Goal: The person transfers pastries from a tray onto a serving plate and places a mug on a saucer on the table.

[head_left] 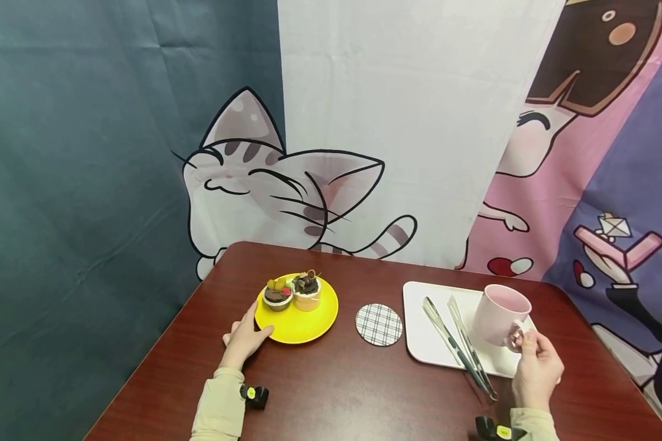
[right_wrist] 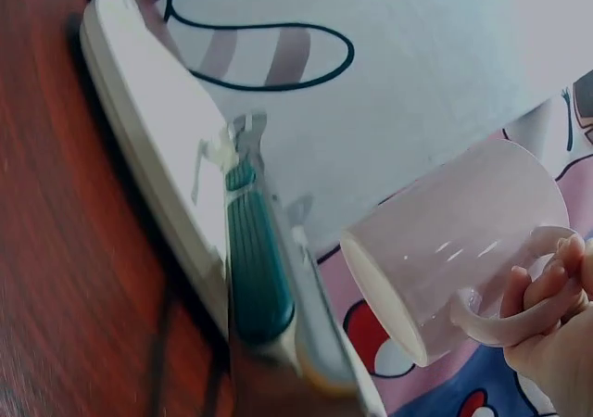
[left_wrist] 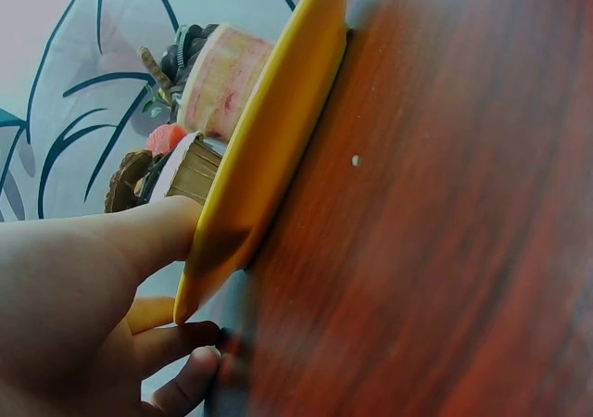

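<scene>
A yellow plate [head_left: 303,324] carries two small decorated cakes: a dark cupcake [head_left: 277,295] with fruit on top and a taller pale one [head_left: 307,293] with dark topping. My left hand [head_left: 243,340] grips the plate's left rim, the thumb [left_wrist: 167,236] at its edge and other fingers lower down beside it. My right hand [head_left: 537,367] holds a pink mug [head_left: 499,315] by its handle, fingers curled through it. In the right wrist view the mug's underside shows, lifted over the white tray [head_left: 425,334].
Metal tongs [head_left: 458,346] with dark green grips lie across the tray, handle end past its front edge. A round checked coaster [head_left: 379,324] sits between plate and tray on the brown table [head_left: 342,386]. Behind hangs a cartoon-printed curtain [head_left: 419,122].
</scene>
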Action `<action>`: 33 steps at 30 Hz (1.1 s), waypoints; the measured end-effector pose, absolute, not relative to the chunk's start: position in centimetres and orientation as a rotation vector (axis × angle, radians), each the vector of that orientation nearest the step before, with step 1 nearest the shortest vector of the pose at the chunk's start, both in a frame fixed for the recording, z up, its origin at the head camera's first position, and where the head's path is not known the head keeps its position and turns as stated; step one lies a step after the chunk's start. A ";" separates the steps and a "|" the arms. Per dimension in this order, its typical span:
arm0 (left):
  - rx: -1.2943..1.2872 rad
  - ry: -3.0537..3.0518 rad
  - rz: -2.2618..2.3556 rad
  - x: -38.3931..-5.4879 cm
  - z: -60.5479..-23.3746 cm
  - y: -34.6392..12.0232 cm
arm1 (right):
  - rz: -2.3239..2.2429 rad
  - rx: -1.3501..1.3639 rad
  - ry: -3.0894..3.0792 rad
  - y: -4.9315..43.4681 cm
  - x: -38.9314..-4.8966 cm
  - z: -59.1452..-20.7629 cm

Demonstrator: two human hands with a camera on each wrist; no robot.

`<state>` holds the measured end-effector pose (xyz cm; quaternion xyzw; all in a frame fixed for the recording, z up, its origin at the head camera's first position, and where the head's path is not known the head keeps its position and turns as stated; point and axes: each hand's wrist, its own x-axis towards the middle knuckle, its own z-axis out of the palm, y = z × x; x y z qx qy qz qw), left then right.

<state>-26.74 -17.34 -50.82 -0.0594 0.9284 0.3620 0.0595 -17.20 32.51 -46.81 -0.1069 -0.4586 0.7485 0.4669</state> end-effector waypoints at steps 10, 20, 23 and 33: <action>-0.195 2.808 1.106 -26.8 -50.9 -17.3 | 1.932 -0.137 -1.089 30.6 -17.9 -45.7; -0.173 2.815 1.108 -26.8 -50.9 -17.4 | 1.974 -0.165 -1.197 28.7 -18.6 -45.9; -0.171 2.813 1.108 -26.8 -50.9 -17.4 | 1.996 -0.174 -1.232 28.3 -18.8 -46.1; -0.172 2.810 1.116 -26.9 -50.9 -17.4 | 2.048 -0.253 -1.342 26.7 -19.6 -46.5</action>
